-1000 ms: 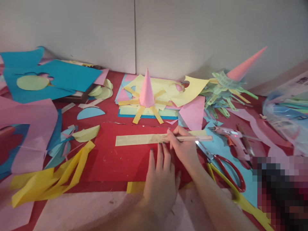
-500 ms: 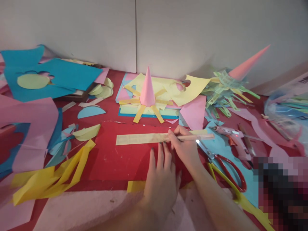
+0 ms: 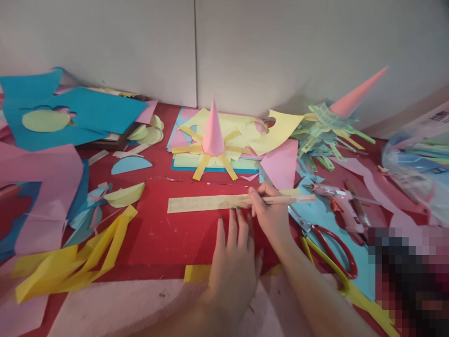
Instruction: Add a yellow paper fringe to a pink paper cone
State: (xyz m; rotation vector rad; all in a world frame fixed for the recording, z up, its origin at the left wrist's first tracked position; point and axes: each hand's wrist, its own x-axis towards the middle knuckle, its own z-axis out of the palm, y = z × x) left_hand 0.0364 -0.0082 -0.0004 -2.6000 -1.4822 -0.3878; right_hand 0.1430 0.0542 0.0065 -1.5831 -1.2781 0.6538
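Pale yellow strip (image 3: pixel 196 204) lying flat across the far part of the red board (image 3: pixel 154 234), in the same place as before. Compared with the earlier frame, a small shift to the right along the strip for the right hand (image 3: pixel 271 213) and its slim pencil (image 3: pixel 294 199); no clear change for the left hand (image 3: pixel 235 257). Pencil pinched narrowly between thumb and fingers of the right hand, with its tip end over the strip. In the left hand, nothing seen; fingers straight and a little spread, with tips at the near edge of the strip, and whether pressing on it, cannot tell. Part of the strip hidden under the right hand, with its other end showing beyond. Marks on the strip too faint to read; exact point of the pencil also hard to make out. Just beside the right hand, red-handled scissors (image 3: pixel 307 228), with another yellow handle (image 3: pixel 326 262) partly covered by the forearm. Farther right, pink glue gun (image 3: pixel 342 201) and clear plastic bag (image 3: pixel 400 154), cut off by the frame edge. Behind the board, upright pink cone (image 3: pixel 213 133) with yellow legs. At lower right, only a pixelated patch, impossible to recognise.
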